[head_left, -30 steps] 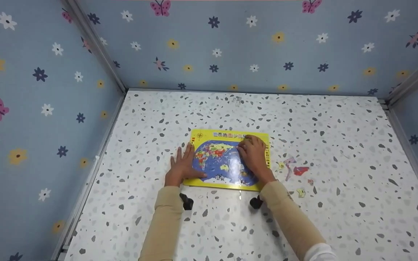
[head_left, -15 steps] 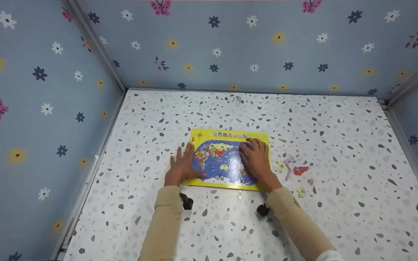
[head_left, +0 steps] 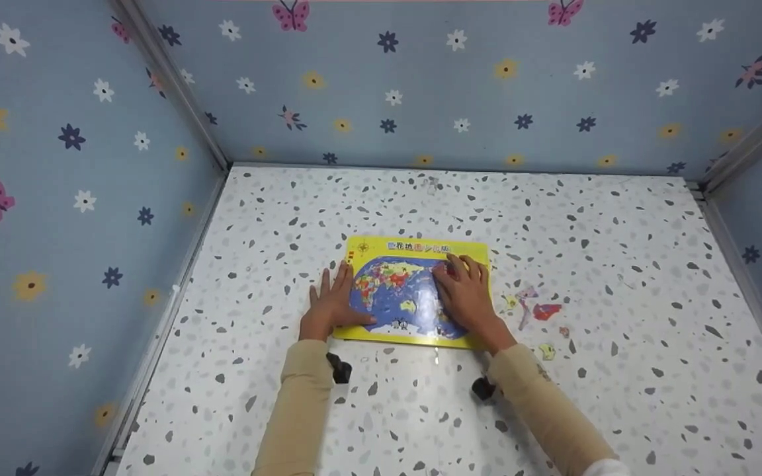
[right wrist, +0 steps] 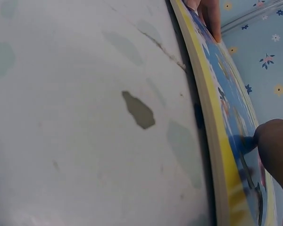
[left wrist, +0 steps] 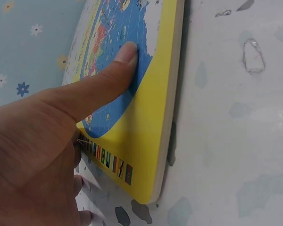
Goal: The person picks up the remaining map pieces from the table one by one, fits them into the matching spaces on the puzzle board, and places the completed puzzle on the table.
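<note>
A yellow-bordered world map puzzle board (head_left: pixel 394 334) lies flat on the table, with a blue ocean and coloured lands. My left hand (head_left: pixel 329 311) steadies its left side. The left thumb (left wrist: pixel 99 89) rests on the printed face, while the other fingers lie spread beside the edge. Over the upper right of the map my right hand (head_left: pixel 470 297) touches the board with bent, spread fingers. A red patch (head_left: pixel 449 268) shows between its thumb and forefinger; whether it is a loose piece I cannot tell. In the right wrist view a fingertip (right wrist: pixel 266 134) meets the blue face.
Right of the board lie several loose puzzle pieces: a red one (head_left: pixel 546 311), a lilac one (head_left: pixel 524 307), a yellow one (head_left: pixel 546 352) and a small pinkish one (head_left: pixel 564 332). Flower-patterned walls (head_left: pixel 421 73) enclose the speckled white table (head_left: pixel 328 198).
My right hand has shifted slightly down and right, its fingers spreading more over the map, and more of the printed title shows. The left hand and the board stay put.
</note>
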`<state>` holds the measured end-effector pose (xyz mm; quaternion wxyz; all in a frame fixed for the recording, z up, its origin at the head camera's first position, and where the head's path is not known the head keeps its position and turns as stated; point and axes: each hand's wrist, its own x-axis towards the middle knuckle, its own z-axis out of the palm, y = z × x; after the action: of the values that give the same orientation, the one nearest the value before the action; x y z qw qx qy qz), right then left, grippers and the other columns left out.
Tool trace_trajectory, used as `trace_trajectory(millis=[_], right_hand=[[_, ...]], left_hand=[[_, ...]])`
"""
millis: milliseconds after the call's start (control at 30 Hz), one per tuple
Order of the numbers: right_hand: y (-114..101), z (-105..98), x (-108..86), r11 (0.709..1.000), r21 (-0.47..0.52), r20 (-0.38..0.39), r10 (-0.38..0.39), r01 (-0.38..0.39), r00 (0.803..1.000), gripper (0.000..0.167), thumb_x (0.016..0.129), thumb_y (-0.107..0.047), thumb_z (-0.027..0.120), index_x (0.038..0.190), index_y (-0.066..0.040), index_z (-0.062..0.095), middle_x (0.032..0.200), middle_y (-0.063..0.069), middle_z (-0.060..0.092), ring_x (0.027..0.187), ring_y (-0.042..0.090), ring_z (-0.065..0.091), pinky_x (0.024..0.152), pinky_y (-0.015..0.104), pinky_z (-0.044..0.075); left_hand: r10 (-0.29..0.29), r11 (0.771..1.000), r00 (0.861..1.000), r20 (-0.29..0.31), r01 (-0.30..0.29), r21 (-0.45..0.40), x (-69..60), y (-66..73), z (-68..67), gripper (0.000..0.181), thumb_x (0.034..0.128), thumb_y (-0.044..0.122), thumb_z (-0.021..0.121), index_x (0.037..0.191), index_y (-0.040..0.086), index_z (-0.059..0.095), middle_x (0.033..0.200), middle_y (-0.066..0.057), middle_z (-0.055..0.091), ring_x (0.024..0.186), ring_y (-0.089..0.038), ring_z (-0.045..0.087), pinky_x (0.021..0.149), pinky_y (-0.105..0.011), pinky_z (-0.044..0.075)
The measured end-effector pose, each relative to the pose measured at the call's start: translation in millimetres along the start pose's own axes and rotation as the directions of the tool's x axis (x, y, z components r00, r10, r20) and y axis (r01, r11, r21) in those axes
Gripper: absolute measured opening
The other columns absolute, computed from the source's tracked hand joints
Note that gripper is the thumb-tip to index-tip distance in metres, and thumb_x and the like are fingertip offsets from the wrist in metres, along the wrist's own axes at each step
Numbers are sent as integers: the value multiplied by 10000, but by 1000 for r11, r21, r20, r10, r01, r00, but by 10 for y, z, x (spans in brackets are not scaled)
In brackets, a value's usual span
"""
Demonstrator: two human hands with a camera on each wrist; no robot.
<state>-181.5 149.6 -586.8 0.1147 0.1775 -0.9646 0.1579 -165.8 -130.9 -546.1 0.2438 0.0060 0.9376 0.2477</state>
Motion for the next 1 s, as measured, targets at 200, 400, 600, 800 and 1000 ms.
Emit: trace_trajectory(millis=[200,400,600,800,1000], right_hand=[[-30,-22,-33,1000,-2,19,7,-7,1000,353,970,-319,528,1310,-262,606,1450,115,440,1356,361,337,1119,546,215],[-60,-30,-73,1000,20,26,5,-6,1000,349,948,-292,561,1290,-261,623,1461,101,432,1369,358,321,1118,543,203],[-52,-72,-117,997,76,-3,3,-3,1000,351,916,-227,619,1267,-234,636,1440,104,451,1353,353,336,1107,531,220],[13,-133,-178,992,120,-31,30,-26,999,339,924,-208,620,1262,-197,636,1413,110,455,1343,344,339,1114,546,222],[107,-193,-258,991,128,-61,43,-35,997,344,904,-176,647,1247,-166,633,1396,93,450,1334,315,343,1111,536,227]], left_hand=[[-10,1000,1000,6,10,8,2,5,2,1241,692,528,799,1549,167,-23,1621,4,-108,1473,-307,-164,1175,-566,-82],[-6,1000,1000,-2,6,5,-3,6,0,1241,688,525,804,1550,161,-11,1623,-3,-97,1475,-315,-153,1174,-570,-77],[1,1000,1000,5,-1,17,-1,6,-9,1225,699,523,797,1551,164,-7,1622,-2,-105,1474,-317,-151,1172,-575,-78],[1,1000,1000,7,-1,-1,8,-5,-2,1229,700,512,800,1551,152,-10,1623,-21,-98,1471,-333,-150,1168,-585,-77],[-12,1000,1000,14,12,-4,9,4,-5,1245,687,526,804,1550,172,-21,1621,7,-110,1474,-307,-160,1175,-561,-88]])
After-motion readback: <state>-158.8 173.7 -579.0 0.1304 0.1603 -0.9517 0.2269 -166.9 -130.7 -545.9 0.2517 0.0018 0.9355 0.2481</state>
